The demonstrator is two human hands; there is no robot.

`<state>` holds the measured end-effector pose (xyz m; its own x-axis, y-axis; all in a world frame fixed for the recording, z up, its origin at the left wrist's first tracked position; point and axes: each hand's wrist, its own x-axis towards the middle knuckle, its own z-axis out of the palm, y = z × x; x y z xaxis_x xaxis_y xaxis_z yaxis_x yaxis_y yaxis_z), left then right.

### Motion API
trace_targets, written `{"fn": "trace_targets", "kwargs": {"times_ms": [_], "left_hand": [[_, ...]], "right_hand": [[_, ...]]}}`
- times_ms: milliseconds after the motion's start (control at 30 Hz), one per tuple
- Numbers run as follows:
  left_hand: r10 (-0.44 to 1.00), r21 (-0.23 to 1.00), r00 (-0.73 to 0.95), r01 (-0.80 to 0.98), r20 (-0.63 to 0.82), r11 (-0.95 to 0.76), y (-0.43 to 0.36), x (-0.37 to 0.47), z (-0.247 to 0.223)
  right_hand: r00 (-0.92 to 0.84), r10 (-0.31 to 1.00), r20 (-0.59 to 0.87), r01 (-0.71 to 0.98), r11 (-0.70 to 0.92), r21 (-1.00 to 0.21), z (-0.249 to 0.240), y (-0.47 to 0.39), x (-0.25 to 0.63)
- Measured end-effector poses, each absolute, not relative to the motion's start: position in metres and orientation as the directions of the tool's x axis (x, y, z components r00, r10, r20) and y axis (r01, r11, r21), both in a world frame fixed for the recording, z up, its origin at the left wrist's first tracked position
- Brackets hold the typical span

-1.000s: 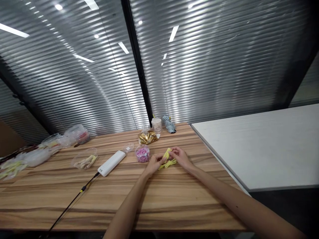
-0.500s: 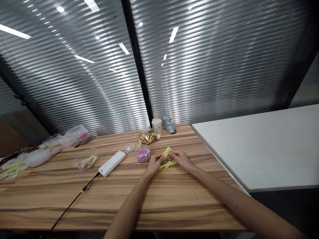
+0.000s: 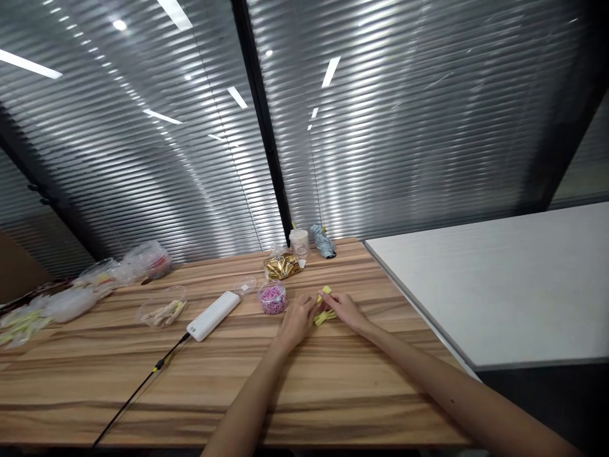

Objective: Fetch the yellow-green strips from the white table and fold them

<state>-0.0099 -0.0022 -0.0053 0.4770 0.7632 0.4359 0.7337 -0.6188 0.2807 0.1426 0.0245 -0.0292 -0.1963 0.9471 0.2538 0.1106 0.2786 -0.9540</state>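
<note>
as the right hand (image 3: 346,311) is pinching a yellow strip (image 3: 324,291) over the desk (image 3: 371,387), probably to steady it, the left hand (image 3: 299,316) is curling in close beside it, fingertips hidden, so we cannot tell its grip. more yellow strips (image 3: 324,317) are showing just below, between the hands, while a tub of purple bits (image 3: 273,298) is sitting near the left hand, seemingly parked for easy reach.

An office-like room; slatted blinds (image 3: 419,139), reflected strip lights (image 3: 330,72); wooden table (image 3: 361,400).
</note>
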Motion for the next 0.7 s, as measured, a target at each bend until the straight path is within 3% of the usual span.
{"fn": "trace_targets", "kwargs": {"times_ms": [200,400,500,600,700], "left_hand": [[0.736,0.210,0.517,0.736,0.437,-0.643,-0.001,-0.009,-0.009],[0.735,0.219,0.516,0.732,0.440,-0.645,-0.004,-0.011,-0.004],[0.718,0.151,0.487,0.766,0.497,-0.625,-0.006,-0.016,0.007],[0.713,0.111,0.342,0.855,0.612,-0.506,-0.002,-0.028,0.019],[0.718,0.173,0.088,0.944,0.690,-0.282,0.004,-0.045,0.025]], "right_hand": [[-0.141,0.971,0.191,0.015,0.195,-0.981,-0.032,0.029,0.142],[-0.098,0.984,0.146,-0.104,0.136,-0.985,-0.033,0.032,0.145],[-0.059,0.988,0.144,-0.097,0.138,-0.986,-0.034,0.033,0.146],[-0.042,0.989,0.141,-0.089,0.137,-0.987,-0.035,0.034,0.146],[-0.044,0.990,0.135,-0.094,0.130,-0.987,-0.036,0.033,0.145]]}}
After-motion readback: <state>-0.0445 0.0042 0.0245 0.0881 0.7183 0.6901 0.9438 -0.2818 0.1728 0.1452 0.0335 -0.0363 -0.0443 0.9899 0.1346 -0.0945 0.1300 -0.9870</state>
